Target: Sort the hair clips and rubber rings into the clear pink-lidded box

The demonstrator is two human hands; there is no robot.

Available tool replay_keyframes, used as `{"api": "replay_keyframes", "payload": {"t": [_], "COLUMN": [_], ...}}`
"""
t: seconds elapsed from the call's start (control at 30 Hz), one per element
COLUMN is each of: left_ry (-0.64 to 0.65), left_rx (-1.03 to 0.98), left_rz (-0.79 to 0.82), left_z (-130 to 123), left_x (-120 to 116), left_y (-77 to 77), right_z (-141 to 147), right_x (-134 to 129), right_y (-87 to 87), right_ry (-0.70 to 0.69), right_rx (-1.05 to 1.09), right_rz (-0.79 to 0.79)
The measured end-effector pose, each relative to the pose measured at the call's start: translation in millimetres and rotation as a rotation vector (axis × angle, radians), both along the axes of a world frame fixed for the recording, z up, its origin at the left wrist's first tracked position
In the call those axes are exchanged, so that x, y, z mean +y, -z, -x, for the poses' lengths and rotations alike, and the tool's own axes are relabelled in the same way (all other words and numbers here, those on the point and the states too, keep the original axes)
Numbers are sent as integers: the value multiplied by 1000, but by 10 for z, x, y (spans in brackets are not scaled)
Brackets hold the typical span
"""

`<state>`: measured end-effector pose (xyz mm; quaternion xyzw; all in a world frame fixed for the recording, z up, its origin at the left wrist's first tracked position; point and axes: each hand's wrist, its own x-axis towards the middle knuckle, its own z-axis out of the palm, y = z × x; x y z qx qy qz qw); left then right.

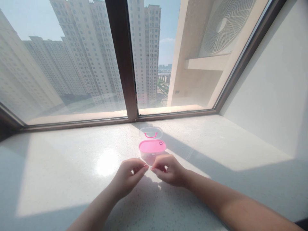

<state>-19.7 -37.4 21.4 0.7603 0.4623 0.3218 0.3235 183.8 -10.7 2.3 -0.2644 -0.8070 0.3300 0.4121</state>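
Note:
My left hand [131,175] is closed in a pinch, thumb against forefinger. Facing it, my right hand [169,170] is pinched the same way, and a narrow gap parts the two sets of fingertips. Whatever they hold, if anything, is too small to make out. Just beyond them stands an oval see-through box [145,155] with a pink top [151,146]; my right hand hides part of its front. A small dark ring [161,143] lies on the right of the pink top. Behind the box is a clear oval lid [142,131] with a pink handle [151,136].
All this is on a pale speckled window sill [72,179], with a bright glare spot left of the box. A brown-framed window [132,96] closes off the back. On the right rises a white wall [269,96].

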Motion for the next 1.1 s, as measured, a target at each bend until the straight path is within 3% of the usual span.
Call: {"api": "replay_keyframes", "payload": {"t": [1.1], "left_ry": [-1], "left_rx": [-18], "left_rz": [-3], "left_z": [4], "left_x": [8], "left_y": [32], "right_z": [3], "right_x": [4], "right_y": [20], "right_ry": [24], "right_rx": [-10], "right_rz": [1]}}
